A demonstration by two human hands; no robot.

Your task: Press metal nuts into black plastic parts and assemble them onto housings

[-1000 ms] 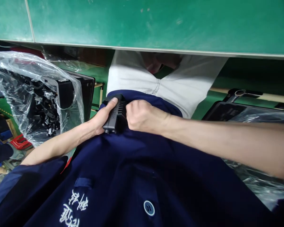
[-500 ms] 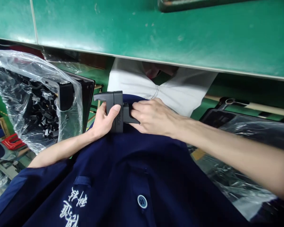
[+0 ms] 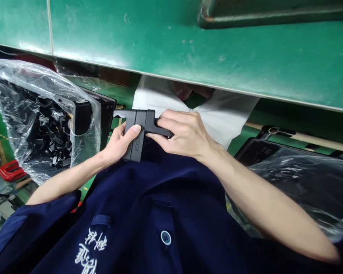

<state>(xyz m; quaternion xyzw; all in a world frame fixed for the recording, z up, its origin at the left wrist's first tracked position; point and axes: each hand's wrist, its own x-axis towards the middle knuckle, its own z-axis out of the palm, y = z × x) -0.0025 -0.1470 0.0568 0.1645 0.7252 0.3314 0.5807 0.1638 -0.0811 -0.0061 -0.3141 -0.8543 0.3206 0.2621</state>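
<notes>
My left hand (image 3: 120, 142) is wrapped round a black plastic block (image 3: 136, 142) with raised lettering, its thumb pressed on the face. A hooked arm sticks out of the block's upper left. Against the block's right side lies a second black plastic piece (image 3: 160, 131), L-shaped, its lower leg pinched in the fingers of my right hand (image 3: 184, 133). The two pieces touch along their upper part. Both hands are in front of the dark blue shirt, just below the table edge. The fingers behind the block are partly hidden.
A green table (image 3: 160, 49) spans the top, with a dark tray (image 3: 245, 23) on it. At the left, a clear plastic bag (image 3: 87, 152) lines a black crate of small black parts (image 3: 55, 137). Another plastic-covered black crate (image 3: 297, 175) stands at the right.
The right-hand piece has moved up and left against the block, closing the gap at the top. The block is now tilted slightly, and my left hand has shifted a little left.
</notes>
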